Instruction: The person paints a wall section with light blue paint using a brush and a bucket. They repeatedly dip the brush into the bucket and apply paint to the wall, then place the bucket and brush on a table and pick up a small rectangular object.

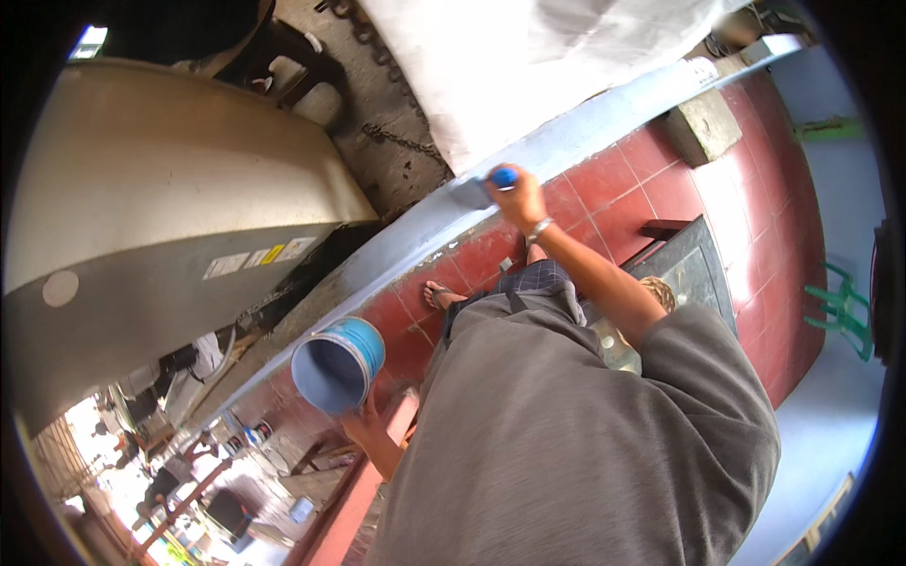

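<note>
My right hand (525, 201) grips a paintbrush (505, 177) by its blue handle. The blurred brush head is against the light-blue top of a low wall (396, 246), beside the corner of a white sheet (524, 78). In my left hand (367, 431) is a blue paint bucket (364, 343), held at its rim and tilted with the mouth facing left. Light-blue paint coats the inside of the bucket; how much is in it I cannot tell. My left fingers are partly hidden.
A large metal vehicle body (177, 177) stands close beyond the wall. On the red tile floor (630, 205) are a concrete block (704, 127) and a dark-framed glass table (697, 276). A red-painted rail (368, 495) runs by my left arm. A green plastic chair (842, 311) stands far right.
</note>
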`<state>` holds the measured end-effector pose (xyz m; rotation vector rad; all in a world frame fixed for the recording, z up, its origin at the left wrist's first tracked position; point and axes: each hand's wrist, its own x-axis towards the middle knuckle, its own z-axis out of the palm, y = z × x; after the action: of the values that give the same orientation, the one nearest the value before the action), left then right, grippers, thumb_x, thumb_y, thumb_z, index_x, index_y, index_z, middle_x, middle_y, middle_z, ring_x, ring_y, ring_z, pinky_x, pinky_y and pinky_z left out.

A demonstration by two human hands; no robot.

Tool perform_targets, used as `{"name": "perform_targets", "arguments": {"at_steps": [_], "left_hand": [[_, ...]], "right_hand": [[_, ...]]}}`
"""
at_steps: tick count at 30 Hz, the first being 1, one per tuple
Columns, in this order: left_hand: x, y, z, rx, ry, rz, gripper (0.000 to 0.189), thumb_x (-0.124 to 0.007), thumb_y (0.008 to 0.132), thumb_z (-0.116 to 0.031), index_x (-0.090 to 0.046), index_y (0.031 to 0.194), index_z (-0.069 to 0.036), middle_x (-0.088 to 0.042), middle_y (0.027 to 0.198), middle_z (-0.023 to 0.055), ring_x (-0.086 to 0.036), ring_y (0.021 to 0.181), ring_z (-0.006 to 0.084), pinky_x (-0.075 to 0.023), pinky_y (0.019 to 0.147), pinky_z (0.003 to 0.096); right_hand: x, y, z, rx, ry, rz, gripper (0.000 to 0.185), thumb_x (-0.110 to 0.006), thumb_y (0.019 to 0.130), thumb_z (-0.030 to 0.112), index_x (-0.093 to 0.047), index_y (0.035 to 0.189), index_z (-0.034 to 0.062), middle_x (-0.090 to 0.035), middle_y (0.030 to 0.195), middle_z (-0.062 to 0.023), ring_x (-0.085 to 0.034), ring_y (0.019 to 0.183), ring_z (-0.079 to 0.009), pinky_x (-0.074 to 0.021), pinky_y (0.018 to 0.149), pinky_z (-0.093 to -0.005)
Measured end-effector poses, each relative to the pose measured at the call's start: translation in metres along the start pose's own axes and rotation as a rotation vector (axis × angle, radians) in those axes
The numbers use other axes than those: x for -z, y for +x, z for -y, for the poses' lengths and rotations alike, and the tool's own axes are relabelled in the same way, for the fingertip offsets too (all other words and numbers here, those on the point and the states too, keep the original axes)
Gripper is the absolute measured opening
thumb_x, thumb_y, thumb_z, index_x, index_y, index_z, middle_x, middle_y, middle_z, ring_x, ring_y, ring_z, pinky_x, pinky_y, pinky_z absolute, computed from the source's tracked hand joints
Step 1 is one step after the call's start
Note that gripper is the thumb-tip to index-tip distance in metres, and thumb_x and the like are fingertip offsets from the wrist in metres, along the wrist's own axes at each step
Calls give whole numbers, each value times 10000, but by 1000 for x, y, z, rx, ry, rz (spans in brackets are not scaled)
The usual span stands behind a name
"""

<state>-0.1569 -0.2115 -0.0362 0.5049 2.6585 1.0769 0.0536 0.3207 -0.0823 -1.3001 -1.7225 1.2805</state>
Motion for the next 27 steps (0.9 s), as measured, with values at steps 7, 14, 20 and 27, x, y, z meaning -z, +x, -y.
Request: {"name": "perform_targets", "arguments": {"at_steps": [7, 14, 20, 27], "left_hand": [[-7, -21, -42, 509, -1078, -333, 501, -660, 950, -179, -532, 1362, 75, -561, 1378, 239, -613, 1184, 464, -631, 957, 545], [18, -34, -38, 501, -813, -432, 482, -606, 907, -113, -540, 1327, 115, -569, 1326, 243, -632, 1159, 371, -642, 942, 457], [49, -31, 24, 466, -713, -371, 467, -602, 910, -113, -556, 1324, 97, -575, 1310, 219, -624, 1149, 344, -643, 931, 426], [104, 18, 70, 343, -94, -187, 367, -597, 904, -73, -632, 1226, 98, -590, 1282, 209, -602, 1192, 334, -652, 876, 415]], "right_hand": [[58, -1, -2, 330, -476, -400, 115, -716, 850, 16, -726, 950, 71, -673, 908, -138, -685, 794, -361, -550, 689, -429], [-71, -63, 10, 487, -465, 76, 295, -710, 755, 15, -665, 1027, 122, -672, 1045, -179, -697, 785, -413, -579, 630, -498], [-202, -139, 65, 455, -231, 465, 256, -729, 790, 73, -704, 1042, 103, -678, 1035, -151, -705, 919, -367, -576, 765, -459], [-128, -84, 51, 196, -152, -132, 142, -733, 842, 9, -711, 966, 73, -702, 855, -142, -709, 738, -267, -561, 667, -384]]}}
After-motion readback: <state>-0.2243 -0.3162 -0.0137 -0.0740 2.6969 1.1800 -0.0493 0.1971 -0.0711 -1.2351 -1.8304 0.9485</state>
